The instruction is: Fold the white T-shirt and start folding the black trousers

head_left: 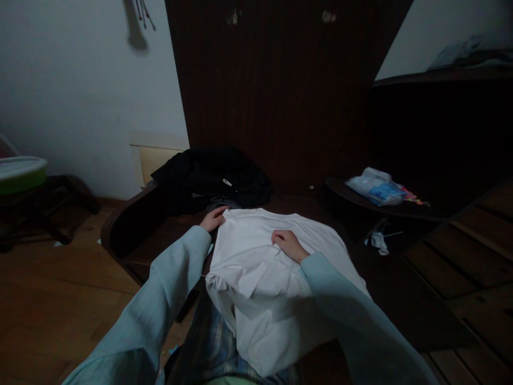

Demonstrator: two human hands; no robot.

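White shirt [272, 289], plain, spread out with neckline at the far edge, creased across the middle, lying on a dark wooden bench [148, 244], near end draping over blue plaid cloth [222, 331]

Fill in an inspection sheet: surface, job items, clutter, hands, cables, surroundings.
Surface: dark bench, partly covered.
Job items: white fabric, spread and creased, near end draping toward the lap.
Clutter: black cloth heap behind it; plastic packet on the right shelf.
Hands: left hand at its far left corner; right hand curled on the fabric, grip unclear.
Cables: none identifiable; thin strands hang upper left.
Surroundings: pale wall, dark panel, wooden floor.
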